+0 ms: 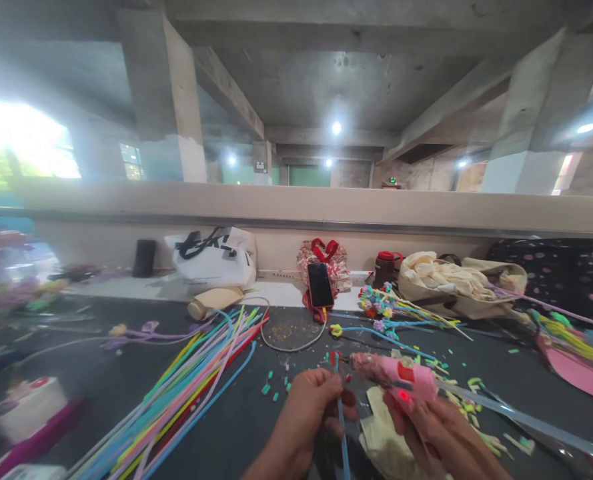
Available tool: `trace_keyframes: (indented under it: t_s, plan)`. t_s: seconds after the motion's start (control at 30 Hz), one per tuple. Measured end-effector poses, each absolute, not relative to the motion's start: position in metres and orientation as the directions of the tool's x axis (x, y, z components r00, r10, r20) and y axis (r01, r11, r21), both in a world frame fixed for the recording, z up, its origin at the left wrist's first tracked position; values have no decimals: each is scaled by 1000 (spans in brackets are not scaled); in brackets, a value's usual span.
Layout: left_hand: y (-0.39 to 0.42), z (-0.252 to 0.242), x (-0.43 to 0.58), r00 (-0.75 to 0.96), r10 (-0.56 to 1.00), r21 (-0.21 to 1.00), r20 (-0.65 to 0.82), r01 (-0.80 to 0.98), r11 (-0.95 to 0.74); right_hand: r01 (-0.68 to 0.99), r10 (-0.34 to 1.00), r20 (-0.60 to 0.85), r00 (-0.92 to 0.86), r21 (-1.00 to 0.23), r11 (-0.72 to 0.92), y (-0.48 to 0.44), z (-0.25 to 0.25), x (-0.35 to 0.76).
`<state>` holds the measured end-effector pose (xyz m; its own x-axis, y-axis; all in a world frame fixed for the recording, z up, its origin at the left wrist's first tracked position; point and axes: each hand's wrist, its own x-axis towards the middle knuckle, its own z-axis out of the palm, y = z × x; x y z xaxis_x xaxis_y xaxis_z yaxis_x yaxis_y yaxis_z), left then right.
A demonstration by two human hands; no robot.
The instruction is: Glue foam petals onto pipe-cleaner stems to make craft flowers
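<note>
Between the thumb and fingers of my left hand is a light blue pipe cleaner, held upright with a small red piece at its top. My right hand grips a pink hot glue gun by its handle, and a red light glows on its side. The gun's nozzle points left and is at the red piece; whether they touch I cannot tell. A long clear glue stick sticks out of the gun's back. Under the gun lies a crumpled pale cloth.
A bundle of coloured pipe cleaners lies to the left. Several finished pipe-cleaner flowers rest behind the gun, near a charging phone. Small green and yellow clippings are scattered about. Along the back stand a white bag and a beige cloth bag.
</note>
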<state>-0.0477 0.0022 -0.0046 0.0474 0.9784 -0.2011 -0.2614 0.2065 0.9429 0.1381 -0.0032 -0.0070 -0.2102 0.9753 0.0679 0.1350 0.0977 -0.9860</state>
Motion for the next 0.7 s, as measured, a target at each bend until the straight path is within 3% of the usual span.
trace_keyframes:
  t_s: [0.23,0.7]
  plan:
    - [1,-5,-47,50,978,937,-203,-279,208,-29,968,-41,-248,-998,-50,1,-14,137]
    - [4,-8,-49,69,981,950,-182,-246,193,3,972,45,-229,-999,46,-3,-4,130]
